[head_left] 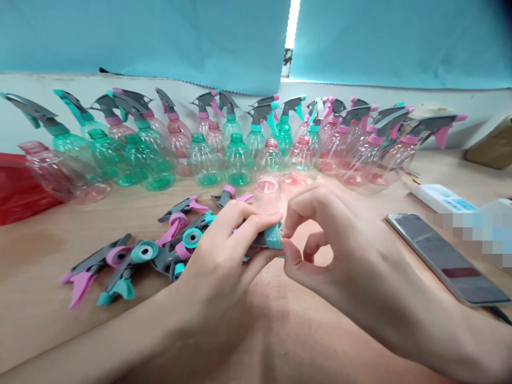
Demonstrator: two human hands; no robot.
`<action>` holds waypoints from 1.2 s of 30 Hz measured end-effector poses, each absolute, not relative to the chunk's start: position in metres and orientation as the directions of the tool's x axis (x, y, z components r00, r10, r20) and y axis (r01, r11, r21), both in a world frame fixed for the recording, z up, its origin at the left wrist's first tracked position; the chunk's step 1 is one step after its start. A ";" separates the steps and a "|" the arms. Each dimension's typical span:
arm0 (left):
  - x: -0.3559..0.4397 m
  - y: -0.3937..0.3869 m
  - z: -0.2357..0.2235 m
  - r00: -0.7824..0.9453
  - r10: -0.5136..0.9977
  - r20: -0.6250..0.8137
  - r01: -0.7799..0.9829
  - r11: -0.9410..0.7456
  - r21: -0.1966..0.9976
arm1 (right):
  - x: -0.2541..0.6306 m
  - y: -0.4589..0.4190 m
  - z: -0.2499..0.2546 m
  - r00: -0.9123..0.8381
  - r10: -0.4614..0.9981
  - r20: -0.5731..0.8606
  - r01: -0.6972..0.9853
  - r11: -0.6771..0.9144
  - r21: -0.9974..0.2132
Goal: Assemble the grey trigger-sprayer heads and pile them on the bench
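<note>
My left hand (224,250) is closed around a grey spray trigger head with a teal collar (273,236), which faces right. At the collar's opening my right hand (320,240) pinches thumb and forefinger together. A small whitish bit shows between those fingertips, too small and blurred to name. Left of my left hand lies a pile of loose spray heads, among them one with a teal collar (144,251) and one with a pink collar (119,256). Beyond the hands stand open bottles, such as a clear pink bottle (267,165) and a green bottle (238,162).
Several bottles with spray heads fitted, like a pink-collared one (400,154), line the wall at the back. At right lie a phone (448,258) with a cable and a white power strip (442,198). A red plastic bag (24,189) sits at far left.
</note>
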State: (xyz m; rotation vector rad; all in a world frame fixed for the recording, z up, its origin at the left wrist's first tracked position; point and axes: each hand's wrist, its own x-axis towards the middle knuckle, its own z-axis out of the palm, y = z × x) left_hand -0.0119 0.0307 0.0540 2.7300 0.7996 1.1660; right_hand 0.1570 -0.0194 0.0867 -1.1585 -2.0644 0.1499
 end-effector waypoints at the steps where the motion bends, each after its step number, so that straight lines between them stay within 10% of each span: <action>1: -0.012 0.030 0.055 0.576 0.490 0.654 0.435 -0.861 0.263 | 0.157 -0.020 0.088 -0.310 0.779 0.544 0.686 0.580 -0.439; 26: -0.015 0.032 0.059 0.534 0.551 0.642 0.457 -0.826 0.329 | 0.172 0.001 0.092 -0.349 0.918 0.186 0.291 0.295 -0.910; 30: -0.016 0.033 0.056 0.544 0.535 0.647 0.463 -0.834 0.301 | 0.169 0.000 0.091 -0.323 0.912 0.254 0.402 0.375 -0.835; 36: -0.016 0.029 0.056 0.556 0.496 0.667 0.466 -0.851 0.243 | 0.154 -0.010 0.090 -0.237 0.863 0.445 0.819 0.424 -0.386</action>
